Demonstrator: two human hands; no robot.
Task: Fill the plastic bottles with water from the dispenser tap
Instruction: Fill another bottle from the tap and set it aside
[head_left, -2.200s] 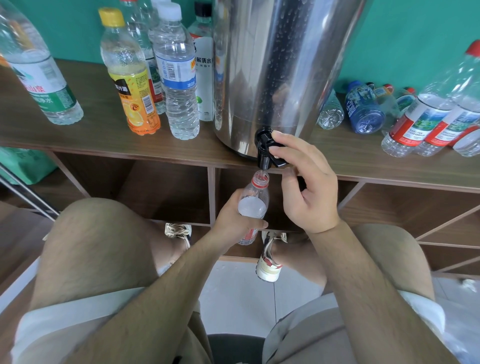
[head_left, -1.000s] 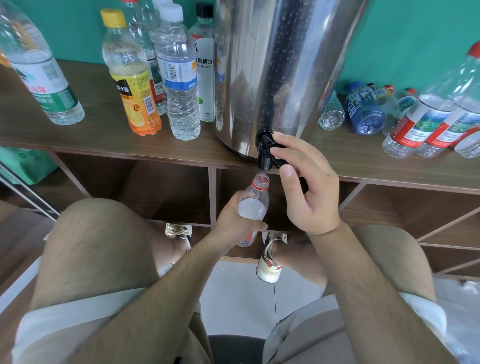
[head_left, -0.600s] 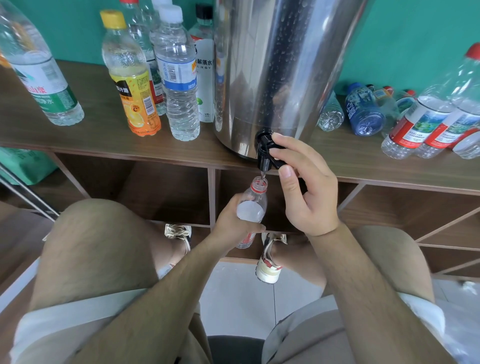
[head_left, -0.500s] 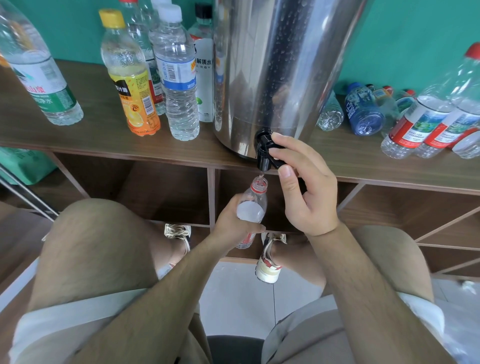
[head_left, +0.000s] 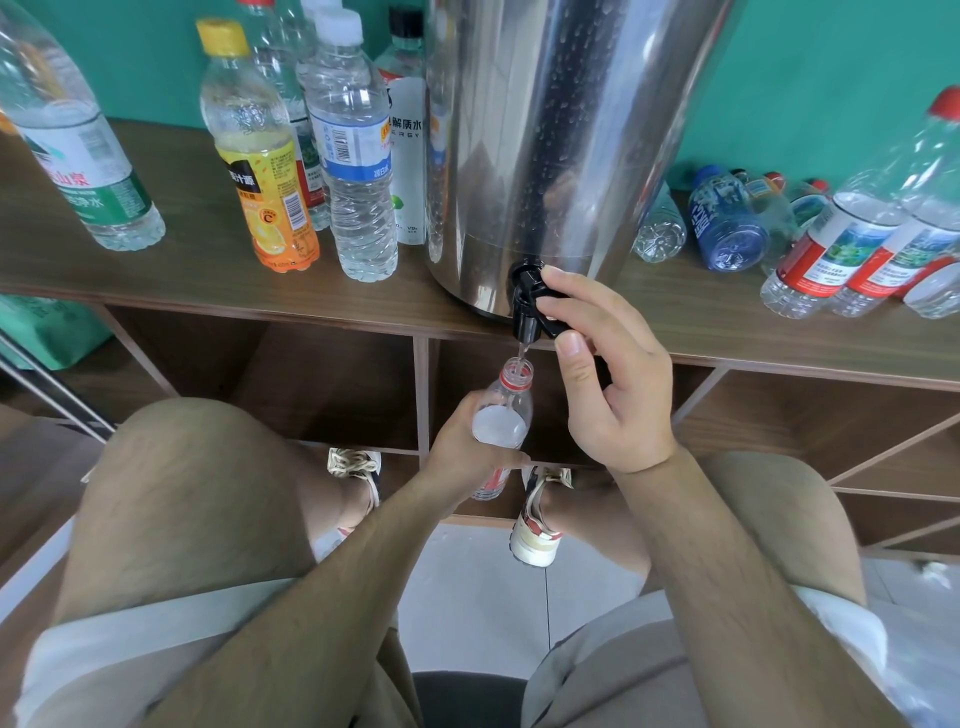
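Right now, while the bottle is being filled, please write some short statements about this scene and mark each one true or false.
1. The left hand holds a small clear bottle under the black tap. True.
2. That bottle has its cap on. False: its mouth is open, and a thin stream of water runs into it.
3. The right hand rests on the person's knee. False: its fingers pinch the lever of the black tap.
4. The yellow-capped orange juice bottle stands upright to the left of the steel dispenser. True.
5. The blue bottle to the right of the dispenser stands upright. False: it lies on its side on the wooden shelf.
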